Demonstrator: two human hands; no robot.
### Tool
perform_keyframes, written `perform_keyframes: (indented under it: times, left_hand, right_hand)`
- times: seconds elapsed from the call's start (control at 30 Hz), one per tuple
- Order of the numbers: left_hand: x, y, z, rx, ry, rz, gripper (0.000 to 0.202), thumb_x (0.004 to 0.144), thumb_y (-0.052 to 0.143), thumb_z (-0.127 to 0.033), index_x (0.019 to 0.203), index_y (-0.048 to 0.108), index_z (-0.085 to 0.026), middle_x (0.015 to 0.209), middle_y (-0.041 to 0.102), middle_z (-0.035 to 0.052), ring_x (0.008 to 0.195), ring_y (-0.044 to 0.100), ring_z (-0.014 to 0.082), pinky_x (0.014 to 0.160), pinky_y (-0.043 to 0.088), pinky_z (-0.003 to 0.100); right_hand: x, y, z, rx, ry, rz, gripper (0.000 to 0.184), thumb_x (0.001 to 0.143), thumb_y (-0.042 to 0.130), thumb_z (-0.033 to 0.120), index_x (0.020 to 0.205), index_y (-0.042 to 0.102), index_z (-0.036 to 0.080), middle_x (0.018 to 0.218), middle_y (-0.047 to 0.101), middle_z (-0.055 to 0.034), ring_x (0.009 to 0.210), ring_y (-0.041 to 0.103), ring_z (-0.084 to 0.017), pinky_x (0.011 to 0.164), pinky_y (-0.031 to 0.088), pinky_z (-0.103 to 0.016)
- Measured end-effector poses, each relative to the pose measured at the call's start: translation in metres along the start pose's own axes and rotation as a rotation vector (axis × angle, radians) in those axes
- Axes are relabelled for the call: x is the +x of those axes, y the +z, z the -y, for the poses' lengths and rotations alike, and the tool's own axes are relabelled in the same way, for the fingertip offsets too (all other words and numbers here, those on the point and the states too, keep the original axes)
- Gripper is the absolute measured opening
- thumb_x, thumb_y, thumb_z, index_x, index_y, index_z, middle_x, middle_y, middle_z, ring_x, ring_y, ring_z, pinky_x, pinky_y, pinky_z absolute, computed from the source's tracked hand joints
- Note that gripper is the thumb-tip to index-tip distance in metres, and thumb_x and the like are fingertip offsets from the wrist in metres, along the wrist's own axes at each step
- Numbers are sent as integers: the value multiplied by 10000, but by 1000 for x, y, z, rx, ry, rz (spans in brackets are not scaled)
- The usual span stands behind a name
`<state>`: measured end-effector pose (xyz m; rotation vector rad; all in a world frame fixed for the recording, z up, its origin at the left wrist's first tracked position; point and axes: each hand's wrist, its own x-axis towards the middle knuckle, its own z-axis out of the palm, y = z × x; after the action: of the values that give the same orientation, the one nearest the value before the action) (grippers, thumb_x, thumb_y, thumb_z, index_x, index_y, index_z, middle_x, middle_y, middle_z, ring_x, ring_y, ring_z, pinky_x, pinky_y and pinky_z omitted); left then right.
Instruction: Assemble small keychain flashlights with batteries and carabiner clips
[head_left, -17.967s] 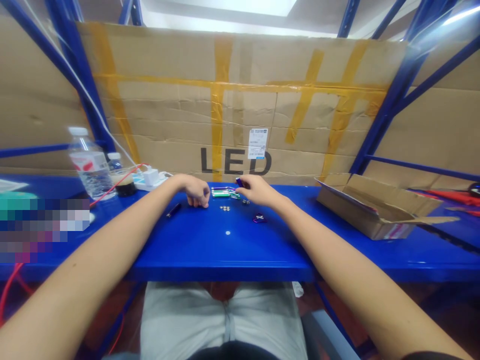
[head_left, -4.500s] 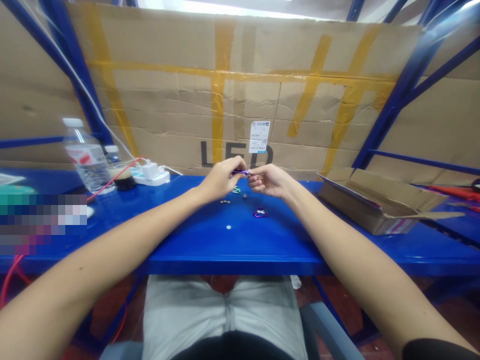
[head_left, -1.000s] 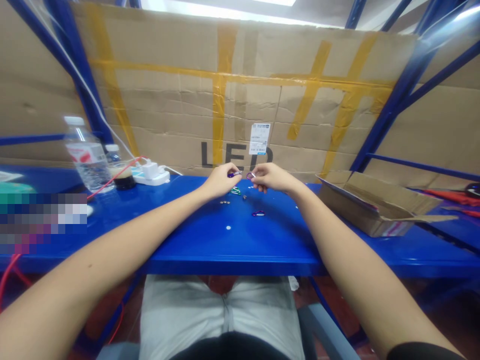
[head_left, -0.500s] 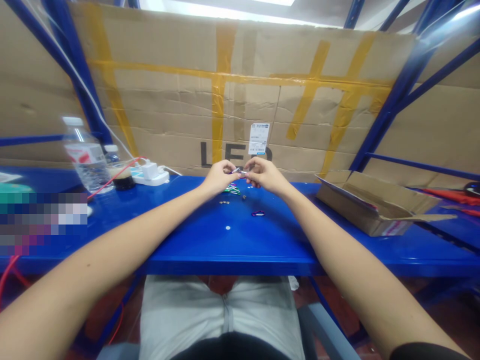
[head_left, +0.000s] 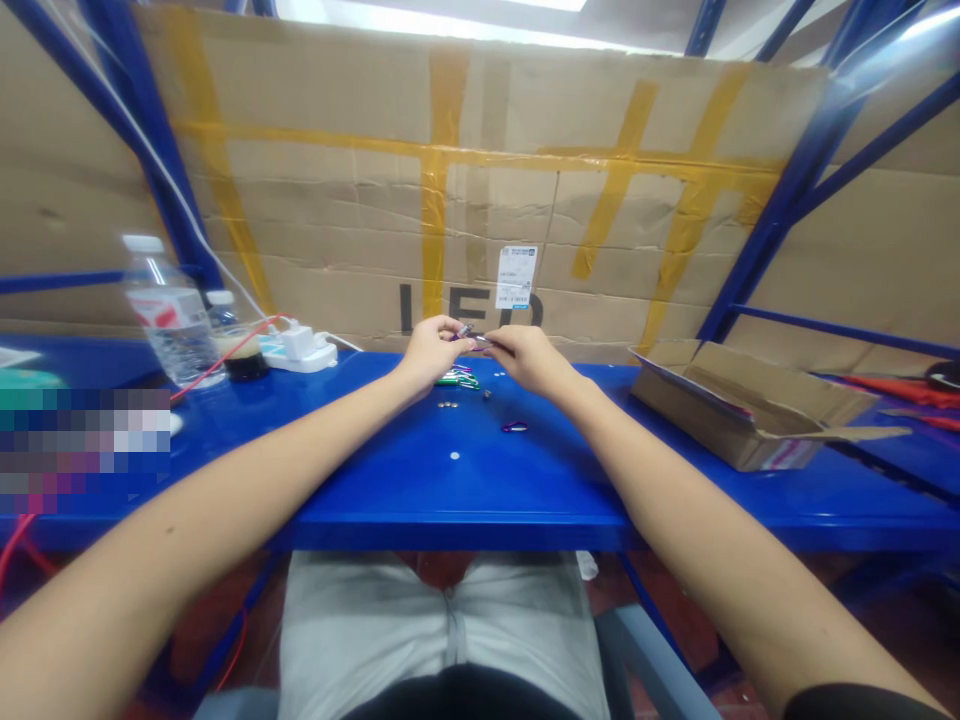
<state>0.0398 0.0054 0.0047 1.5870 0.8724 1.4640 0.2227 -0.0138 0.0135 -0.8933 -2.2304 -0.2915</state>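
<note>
Cardboard (head_left: 517, 205) reads "LED" (head_left: 455, 303), label (head_left: 517, 278) overlapping; fingers (head_left: 501, 338) pinch shiny pieces (head_left: 480, 342).

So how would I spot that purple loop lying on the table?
Find the blue table, with an open cardboard box toward its right. Left of that box lies a small purple loop, beyond and to the right of a white dot. Unlike the green pieces bunched farther back, it lies alone.
</note>
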Motion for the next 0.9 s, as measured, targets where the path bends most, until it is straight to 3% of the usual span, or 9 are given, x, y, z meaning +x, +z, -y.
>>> perform_keyframes:
  times: [0.3,0.57,0.7,0.9]
  left_hand:
    - [-5,3,-7,-20,-16,17,217,665,730,-54,755,561,-155,603,595,-44,575,562,93,621,438,244]
    - [1,-6,-3,154,22,148,205,676,758,-145,780,581,-159,566,554,-56,535,493,85,575,377,236]
    - [7,-14,-8,312,135,211,160,741,728,-257,805,628,-149,721,656,15,682,590,136,664,441,274]
    - [7,-22,-18,628,413,196,95,809,577,-181,816,671,-168,789,687,22,740,600,155,707,451,288]
  right_hand:
    - [-2,-1,-1,-66,-109,27,239,969,496,198,902,711,118,799,671,-106,733,588,-184,697,427,-288]
    - [-3,1,-6,-81,-113,76,259,953,487,143,1035,730,109,847,690,-116,761,602,-187,706,434,-289]
    - [-3,2,-6,-88,-115,104,277,950,478,134,1021,743,98,828,683,-117,740,597,-183,694,429,-289]
    - [-3,-1,-2,-101,-99,133,292,952,468,131,1091,725,126,855,668,-101,763,574,-171,703,409,-279]
